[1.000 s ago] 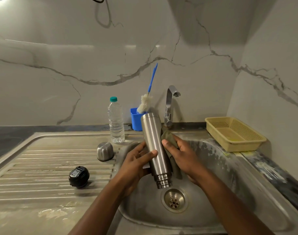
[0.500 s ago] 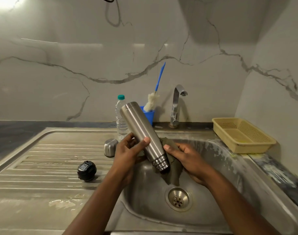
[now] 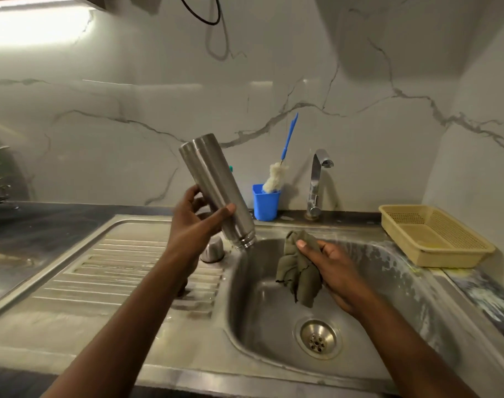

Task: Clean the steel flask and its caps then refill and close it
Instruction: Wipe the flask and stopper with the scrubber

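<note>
Centrally, the steel flask (image 3: 213,191) is held mouth-down and tilted, its base raised toward the upper left and its threaded neck just above the left rim of the sink (image 3: 259,297). The left hand (image 3: 193,222) grips the lower body of the flask, fingers curled behind it and thumb laid across the front. The right hand (image 3: 331,268) is over the basin and closed round a crumpled olive cloth (image 3: 298,271), with the thumb pressed on top; the cloth hangs apart from the flask. A rounded steel cap (image 3: 214,251) stands on the ribbed drainboard (image 3: 115,271), partly hidden behind the left wrist. At the back wall a blue cup (image 3: 265,205) holds a bottle brush (image 3: 276,179) with a blue handle, just left of the tap (image 3: 316,182). A yellow perforated basket (image 3: 451,258) sits on the tabletop right of the sink. The drain (image 3: 318,338) lies below the right forearm.
</note>
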Motion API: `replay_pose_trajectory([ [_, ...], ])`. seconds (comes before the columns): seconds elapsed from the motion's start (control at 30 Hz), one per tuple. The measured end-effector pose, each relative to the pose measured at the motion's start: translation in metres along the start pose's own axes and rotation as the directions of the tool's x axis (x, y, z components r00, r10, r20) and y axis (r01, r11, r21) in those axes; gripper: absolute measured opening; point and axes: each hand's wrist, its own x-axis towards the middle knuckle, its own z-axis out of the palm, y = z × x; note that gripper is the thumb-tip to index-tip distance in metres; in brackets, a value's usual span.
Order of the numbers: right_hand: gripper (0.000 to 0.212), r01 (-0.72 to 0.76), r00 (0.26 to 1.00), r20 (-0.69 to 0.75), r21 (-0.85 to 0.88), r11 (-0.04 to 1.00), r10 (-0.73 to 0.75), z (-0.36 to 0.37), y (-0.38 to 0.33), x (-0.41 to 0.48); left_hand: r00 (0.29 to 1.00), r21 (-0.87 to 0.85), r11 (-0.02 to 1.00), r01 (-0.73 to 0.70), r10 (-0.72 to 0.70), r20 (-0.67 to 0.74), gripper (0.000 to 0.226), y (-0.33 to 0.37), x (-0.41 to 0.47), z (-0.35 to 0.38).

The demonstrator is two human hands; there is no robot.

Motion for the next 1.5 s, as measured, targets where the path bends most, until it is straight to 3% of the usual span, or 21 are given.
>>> replay_pose_trajectory([
  [0.1, 0.041, -0.053, 0.999, 0.013, 0.067, 0.996, 0.053, 0.002, 0.002, 0.002, 0.998, 0.142, 0.989, -0.038, 0.045, -0.053, 0.075, 0.016, 0.012, -0.031],
  [0.27, 0.048, -0.140, 0.985, 0.129, 0.217, 0.966, 0.114, 0.009, 0.002, 0.000, 0.985, 0.347, 0.937, -0.047, 0.100, -0.138, 0.079, 0.023, 0.026, -0.081],
  [0.43, 0.054, -0.138, 0.982, 0.148, 0.125, 0.982, 0.119, 0.019, 0.006, -0.002, 0.978, 0.512, 0.859, 0.031, 0.080, -0.193, 0.084, 0.003, 0.027, -0.118],
  [0.63, 0.033, -0.111, 0.987, 0.125, 0.057, 0.992, 0.104, 0.022, 0.008, -0.002, 0.968, 0.497, 0.860, 0.115, 0.016, -0.252, 0.082, -0.024, 0.020, -0.136],
  [1.2, 0.034, -0.089, 0.992, 0.088, 0.020, 0.996, 0.086, 0.021, 0.008, 0.001, 0.954, 0.478, 0.860, 0.181, -0.036, -0.297, 0.084, -0.043, 0.020, -0.140],
  [1.3, 0.033, -0.091, 0.992, 0.088, 0.023, 0.996, 0.089, 0.022, 0.007, 0.001, 0.945, 0.471, 0.856, 0.215, -0.061, -0.321, 0.097, -0.043, 0.018, -0.140],
  [1.4, 0.031, -0.088, 0.992, 0.092, 0.017, 0.996, 0.086, 0.022, 0.007, 0.000, 0.931, 0.546, 0.813, 0.203, 0.012, -0.364, 0.111, -0.045, 0.008, -0.138],
  [1.5, 0.030, -0.076, 0.993, 0.092, -0.003, 0.997, 0.075, 0.022, 0.006, -0.001, 0.924, 0.638, 0.756, 0.148, 0.124, -0.361, 0.106, -0.046, -0.006, -0.133],
])
